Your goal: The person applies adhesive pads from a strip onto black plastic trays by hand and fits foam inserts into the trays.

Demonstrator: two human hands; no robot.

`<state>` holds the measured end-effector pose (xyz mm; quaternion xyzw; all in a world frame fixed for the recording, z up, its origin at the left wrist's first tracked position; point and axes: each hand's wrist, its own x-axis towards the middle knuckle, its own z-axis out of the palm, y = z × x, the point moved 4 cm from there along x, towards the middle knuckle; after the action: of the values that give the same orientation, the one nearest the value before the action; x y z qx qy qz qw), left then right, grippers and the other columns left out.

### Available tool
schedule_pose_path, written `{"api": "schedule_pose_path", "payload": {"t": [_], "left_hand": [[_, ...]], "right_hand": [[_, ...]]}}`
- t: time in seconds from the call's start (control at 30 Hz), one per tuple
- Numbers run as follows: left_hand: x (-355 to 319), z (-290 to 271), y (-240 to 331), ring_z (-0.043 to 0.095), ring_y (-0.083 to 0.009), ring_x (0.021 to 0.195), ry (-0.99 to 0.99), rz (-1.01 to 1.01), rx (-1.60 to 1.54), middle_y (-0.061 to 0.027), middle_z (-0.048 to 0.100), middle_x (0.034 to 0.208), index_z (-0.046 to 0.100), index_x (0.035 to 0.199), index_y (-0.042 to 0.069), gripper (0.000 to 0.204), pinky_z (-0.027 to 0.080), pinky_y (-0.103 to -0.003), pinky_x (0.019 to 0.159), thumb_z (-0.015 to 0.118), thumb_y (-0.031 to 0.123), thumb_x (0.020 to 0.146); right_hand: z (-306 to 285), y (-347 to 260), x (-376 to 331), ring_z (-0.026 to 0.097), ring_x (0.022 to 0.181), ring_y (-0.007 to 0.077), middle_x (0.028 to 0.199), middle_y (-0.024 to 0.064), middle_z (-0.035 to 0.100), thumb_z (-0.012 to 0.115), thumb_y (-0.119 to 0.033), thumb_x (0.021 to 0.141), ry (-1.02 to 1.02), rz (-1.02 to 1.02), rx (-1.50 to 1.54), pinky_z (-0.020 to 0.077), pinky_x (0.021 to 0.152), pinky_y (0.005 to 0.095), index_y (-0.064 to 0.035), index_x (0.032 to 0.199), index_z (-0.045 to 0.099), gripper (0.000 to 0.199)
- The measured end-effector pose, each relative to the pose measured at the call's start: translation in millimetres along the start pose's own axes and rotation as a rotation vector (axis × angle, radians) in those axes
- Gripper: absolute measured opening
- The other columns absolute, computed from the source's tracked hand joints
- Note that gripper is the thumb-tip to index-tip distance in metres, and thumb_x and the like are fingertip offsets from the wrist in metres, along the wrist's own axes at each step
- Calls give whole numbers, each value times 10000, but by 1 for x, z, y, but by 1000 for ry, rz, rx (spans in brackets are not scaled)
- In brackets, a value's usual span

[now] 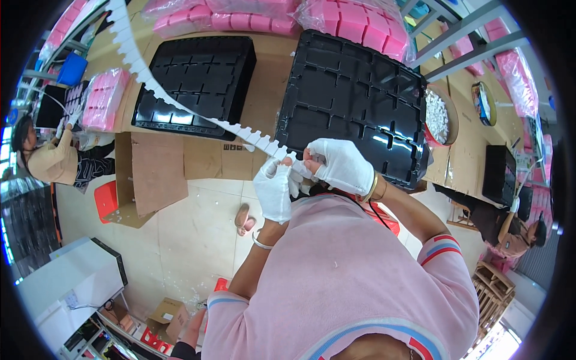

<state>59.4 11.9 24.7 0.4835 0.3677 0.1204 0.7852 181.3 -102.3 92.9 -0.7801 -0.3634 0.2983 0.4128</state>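
A long white strip with notched edges curves down from the upper left and ends between my hands. My left hand, in a white glove with bare fingertips, pinches it near its end. My right hand, gloved the same way, has thumb and fingers closed on the strip's end, close beside the left. Just beyond my hands lies a large black moulded plastic tray with a grid of raised cells. Another black tray lies farther left, and the strip passes over it.
A round tub of small white pieces stands right of the near tray. Bagged pink blocks line the back, beside a grey metal rack. An opened cardboard box stands left. Other people work at the far left and far right.
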Motion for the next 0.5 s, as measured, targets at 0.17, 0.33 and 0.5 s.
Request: {"api": "schedule_pose_path", "payload": {"t": [0.17,0.33,0.5], "left_hand": [[5,-23,-23,450,-64,441,154,27,-108,-27,589,623,646,937,37,245,307,-237,418,663,273,1004],[7,-48,-55,434,-61,428,182,94,30,-31,582,620,600,861,55,285,302,-229,414,667,292,1006],[5,-51,-59,426,-51,431,230,96,-24,-29,580,623,585,842,58,301,300,-223,417,662,295,1011]], "right_hand": [[-18,10,32,681,729,338,771,163,670,629,-139,853,2,-102,-258,542,676,380,-36,888,696,128],[-15,28,62,666,723,364,750,169,660,631,-120,847,-39,-249,-450,535,671,423,-47,834,682,90],[-9,27,71,672,740,372,744,148,676,617,-134,835,-60,-298,-576,544,689,451,-71,792,679,98]]}}
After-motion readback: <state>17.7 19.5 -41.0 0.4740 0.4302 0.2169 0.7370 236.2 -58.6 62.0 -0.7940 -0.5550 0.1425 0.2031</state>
